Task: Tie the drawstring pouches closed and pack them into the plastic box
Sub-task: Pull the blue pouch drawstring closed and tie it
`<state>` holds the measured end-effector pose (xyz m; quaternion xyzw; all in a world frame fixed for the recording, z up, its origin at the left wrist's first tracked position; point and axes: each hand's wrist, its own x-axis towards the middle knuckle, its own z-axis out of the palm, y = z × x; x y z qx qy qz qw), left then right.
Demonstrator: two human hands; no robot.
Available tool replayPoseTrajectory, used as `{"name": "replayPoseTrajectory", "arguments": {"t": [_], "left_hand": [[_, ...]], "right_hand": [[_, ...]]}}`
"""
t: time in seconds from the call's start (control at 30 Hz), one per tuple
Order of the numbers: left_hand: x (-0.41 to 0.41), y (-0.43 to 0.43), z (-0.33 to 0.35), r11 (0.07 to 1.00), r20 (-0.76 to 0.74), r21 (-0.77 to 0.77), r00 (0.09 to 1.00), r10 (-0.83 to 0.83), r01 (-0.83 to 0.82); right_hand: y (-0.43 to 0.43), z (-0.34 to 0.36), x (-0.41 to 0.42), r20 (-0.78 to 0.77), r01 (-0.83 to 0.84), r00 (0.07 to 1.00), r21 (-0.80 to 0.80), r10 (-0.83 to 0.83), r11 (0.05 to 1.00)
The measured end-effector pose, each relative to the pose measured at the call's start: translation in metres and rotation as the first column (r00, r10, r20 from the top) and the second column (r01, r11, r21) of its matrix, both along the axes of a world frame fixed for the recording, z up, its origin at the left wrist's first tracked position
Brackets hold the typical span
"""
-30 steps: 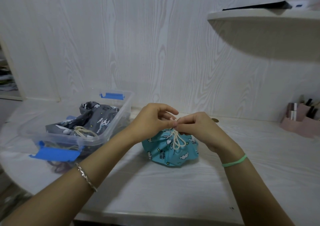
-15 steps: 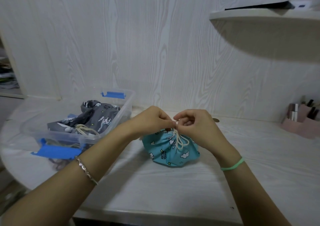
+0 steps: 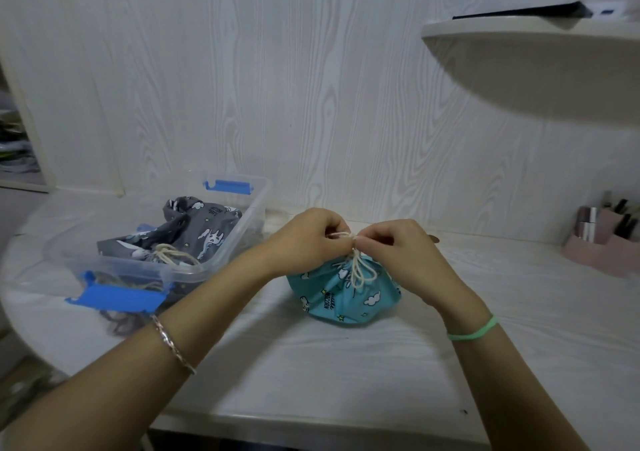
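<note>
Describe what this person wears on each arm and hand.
No sleeves or gloves show; both forearms are bare. The left hand has a thin, twisted silver bangle at its wrist. The right hand has a narrow light-green band at its wrist. No rings can be made out.

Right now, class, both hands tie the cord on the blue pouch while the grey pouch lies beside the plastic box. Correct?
No: the head view shows the grey pouch inside the plastic box, not beside it. The left hand and right hand tie the cord on the blue pouch.
</note>
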<state>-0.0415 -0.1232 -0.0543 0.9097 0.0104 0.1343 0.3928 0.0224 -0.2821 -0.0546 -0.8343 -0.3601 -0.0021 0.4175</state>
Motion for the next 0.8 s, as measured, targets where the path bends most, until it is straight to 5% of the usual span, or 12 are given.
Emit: {"name": "replayPoseTrajectory", "arguments": {"t": [0.13,0.23,0.3,0.37,0.43,0.53,0.6,0.7,0.8], "left_hand": [[-0.001,0.003,0.001,0.997,0.058,0.082,0.998,-0.007,0.002],[-0.003,0.003,0.003,0.994,0.071,0.107,0.997,-0.023,0.015],[-0.003,0.003,0.005,0.994,0.088,0.105,0.996,-0.030,0.020],[-0.003,0.002,0.005,0.994,0.083,0.104,0.996,-0.039,0.030],[-0.002,-0.001,0.003,0.996,0.059,0.085,0.997,-0.044,0.039],[0.000,-0.002,-0.002,0.998,0.061,0.065,0.998,-0.024,0.020],[0.001,-0.001,-0.005,0.998,0.058,0.062,0.998,0.000,-0.004],[0.003,0.000,-0.008,0.998,0.036,0.047,0.999,0.027,-0.029],[0.004,-0.003,-0.012,0.999,0.038,0.017,0.999,0.039,-0.040]], "right_hand": [[-0.004,-0.002,0.007,-0.454,-0.067,0.878,0.198,0.152,0.978],[-0.004,-0.008,0.017,-0.710,-0.106,0.590,0.404,0.385,0.908],[-0.004,-0.014,0.021,-0.757,-0.090,0.399,0.530,0.518,0.843],[-0.003,-0.020,0.020,-0.739,-0.046,0.302,0.620,0.602,0.784],[-0.001,-0.021,0.017,-0.722,-0.019,0.360,0.627,0.590,0.779],[0.002,-0.018,0.008,-0.630,-0.025,0.684,0.484,0.368,0.874],[0.004,-0.017,0.003,-0.521,0.022,0.821,0.437,0.233,0.899],[0.004,-0.020,0.004,-0.303,0.109,0.953,0.408,0.021,0.906],[0.008,-0.025,0.007,-0.105,0.117,0.991,0.419,-0.080,0.900]]}}
